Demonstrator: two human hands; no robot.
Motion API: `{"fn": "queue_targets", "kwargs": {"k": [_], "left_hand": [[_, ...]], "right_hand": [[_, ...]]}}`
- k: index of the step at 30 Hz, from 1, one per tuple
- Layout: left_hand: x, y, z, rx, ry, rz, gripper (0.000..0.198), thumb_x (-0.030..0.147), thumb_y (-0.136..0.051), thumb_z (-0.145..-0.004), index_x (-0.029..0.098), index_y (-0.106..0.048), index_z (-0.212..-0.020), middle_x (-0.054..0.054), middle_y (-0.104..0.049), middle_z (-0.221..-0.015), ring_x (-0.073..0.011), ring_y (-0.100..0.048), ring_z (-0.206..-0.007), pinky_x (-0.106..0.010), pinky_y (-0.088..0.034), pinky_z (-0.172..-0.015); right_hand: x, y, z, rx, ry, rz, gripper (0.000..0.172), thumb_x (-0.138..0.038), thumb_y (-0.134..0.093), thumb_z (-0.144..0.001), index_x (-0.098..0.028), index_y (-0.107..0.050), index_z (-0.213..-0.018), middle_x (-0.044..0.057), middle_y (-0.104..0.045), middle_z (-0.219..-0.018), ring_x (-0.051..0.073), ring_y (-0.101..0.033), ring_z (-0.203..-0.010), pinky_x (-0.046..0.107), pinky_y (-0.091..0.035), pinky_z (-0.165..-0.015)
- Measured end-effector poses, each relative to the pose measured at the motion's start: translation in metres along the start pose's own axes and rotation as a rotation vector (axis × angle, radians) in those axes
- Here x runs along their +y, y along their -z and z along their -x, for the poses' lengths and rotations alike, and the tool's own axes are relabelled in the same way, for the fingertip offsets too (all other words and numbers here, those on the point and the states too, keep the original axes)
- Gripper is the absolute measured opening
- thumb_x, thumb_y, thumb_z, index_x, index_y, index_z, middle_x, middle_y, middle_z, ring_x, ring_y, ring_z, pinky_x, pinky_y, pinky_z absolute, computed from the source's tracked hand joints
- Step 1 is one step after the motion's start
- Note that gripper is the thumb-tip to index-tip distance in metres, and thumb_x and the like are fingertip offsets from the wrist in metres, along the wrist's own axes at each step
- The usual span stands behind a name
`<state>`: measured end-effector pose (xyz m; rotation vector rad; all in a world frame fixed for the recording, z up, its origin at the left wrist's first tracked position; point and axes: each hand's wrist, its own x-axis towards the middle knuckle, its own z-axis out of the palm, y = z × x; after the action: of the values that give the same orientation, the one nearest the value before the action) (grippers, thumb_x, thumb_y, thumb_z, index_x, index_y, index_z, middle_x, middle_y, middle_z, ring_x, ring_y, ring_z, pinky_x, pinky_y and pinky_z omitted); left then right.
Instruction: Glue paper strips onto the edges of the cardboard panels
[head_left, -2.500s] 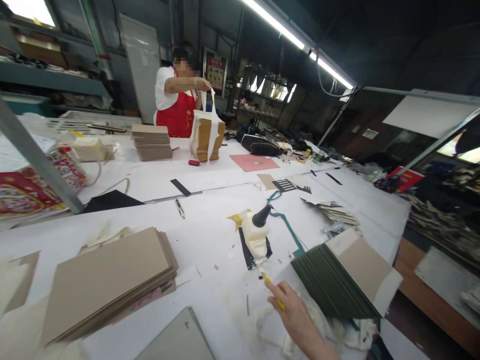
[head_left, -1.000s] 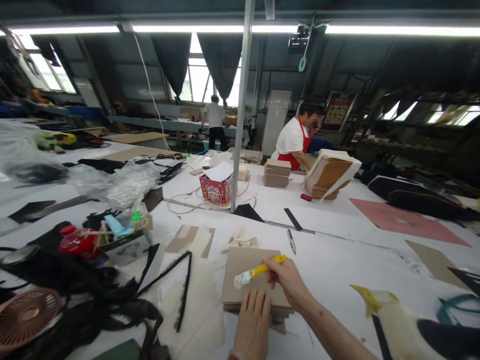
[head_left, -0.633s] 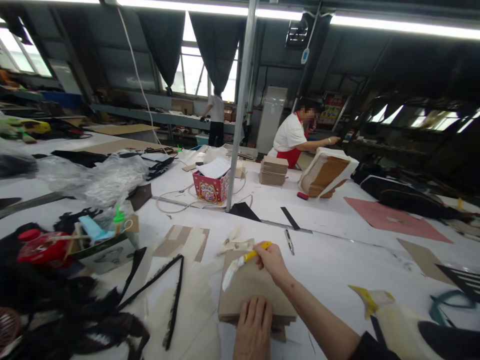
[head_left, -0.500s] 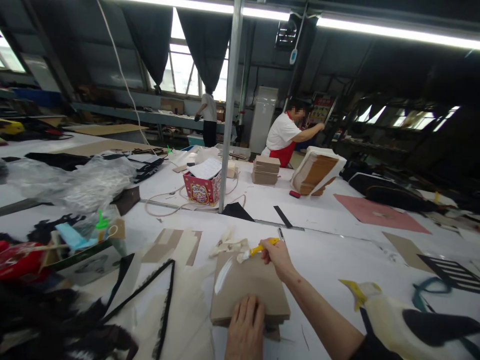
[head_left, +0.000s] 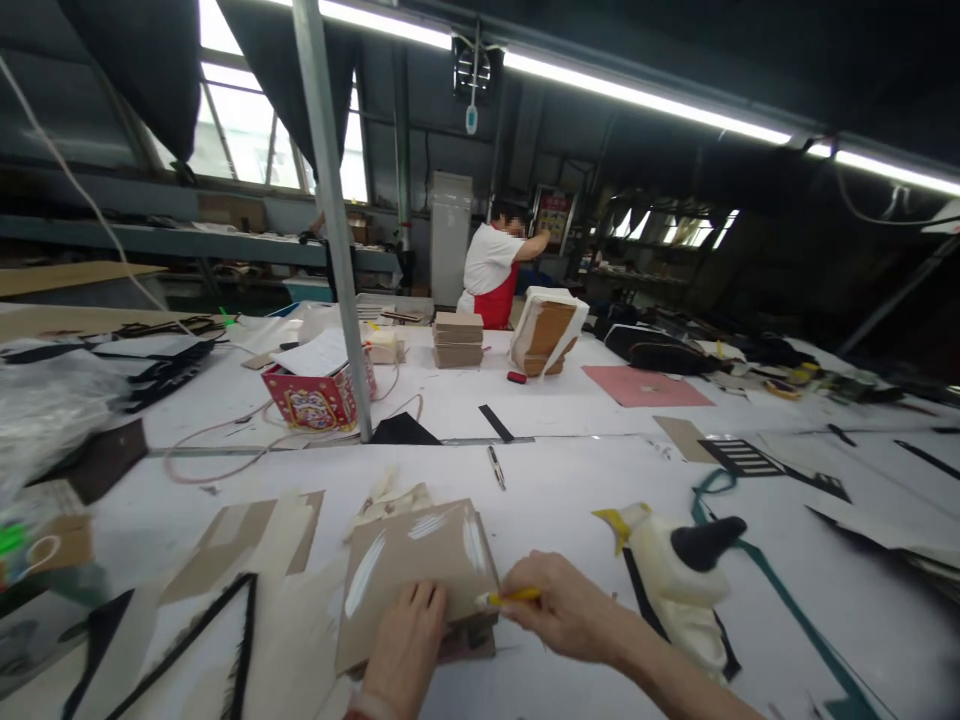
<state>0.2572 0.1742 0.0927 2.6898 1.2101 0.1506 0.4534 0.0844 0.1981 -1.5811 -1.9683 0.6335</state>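
Pinned the cardboard stack (head_left: 420, 565), lower centre of the frame, under the left hand (head_left: 405, 645): fingers extended and laid flat on the near edge, gripping nothing, presumably to keep the boards from sliding. Pinched a yellow-handled brush (head_left: 514, 597) in the closed fingers of the right hand (head_left: 564, 612), just right of centre, with the bristles at the stack's right edge; held it low and nearly level, likely to keep the bristles flat to the board. Left white streaks (head_left: 365, 585) across the top board. Kept a white squeeze bottle (head_left: 679, 585) with a black nozzle at lower right, just beside the brush hand, probably for reach. Farther up, mid-frame: left a pen (head_left: 495, 467) loose on the white table (head_left: 570, 480) and a red printed box (head_left: 315, 400) just beside the steel pole (head_left: 334, 250). Shared the far edge, upper centre, with a co-worker in a red apron (head_left: 491, 280), behind further board stacks (head_left: 459, 342) and a wrapped bundle (head_left: 549, 335).
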Motion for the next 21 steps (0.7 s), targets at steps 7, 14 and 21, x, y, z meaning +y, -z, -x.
{"fn": "queue_targets", "kwargs": {"k": [7,14,21], "left_hand": [[0.000,0.020,-0.003,-0.140,-0.133,-0.065,0.018,0.020,-0.046,-0.084,0.016,-0.059,-0.095,-0.010,-0.062,-0.102,-0.0252,-0.057,-0.097,-0.037,-0.046,-0.077],[0.008,0.026,0.008,-0.122,-0.141,-0.075,0.026,0.033,-0.038,-0.089,0.019,-0.058,-0.097,-0.008,-0.061,-0.102,-0.0216,-0.056,-0.099,-0.034,-0.044,-0.081],[0.017,0.027,-0.003,-0.073,-0.076,-0.105,0.025,0.031,-0.040,-0.086,0.017,-0.060,-0.092,-0.011,-0.061,-0.104,-0.0247,-0.057,-0.098,-0.037,-0.045,-0.077]], "right_hand": [[0.024,0.018,0.112,0.804,-0.419,-0.862,0.030,-0.042,-0.063,-0.081,-0.016,-0.068,-0.095,0.000,-0.056,-0.062,0.013,-0.049,-0.059,0.025,-0.041,-0.058],[0.021,-0.028,0.203,0.991,-0.629,-1.139,0.035,-0.042,-0.072,-0.073,-0.017,-0.068,-0.097,0.000,-0.058,-0.066,0.014,-0.051,-0.061,0.026,-0.045,-0.055],[0.021,-0.053,0.235,1.046,-0.703,-1.193,0.041,-0.044,-0.073,-0.071,-0.017,-0.067,-0.101,-0.001,-0.057,-0.065,0.013,-0.050,-0.059,0.024,-0.045,-0.052]]}}
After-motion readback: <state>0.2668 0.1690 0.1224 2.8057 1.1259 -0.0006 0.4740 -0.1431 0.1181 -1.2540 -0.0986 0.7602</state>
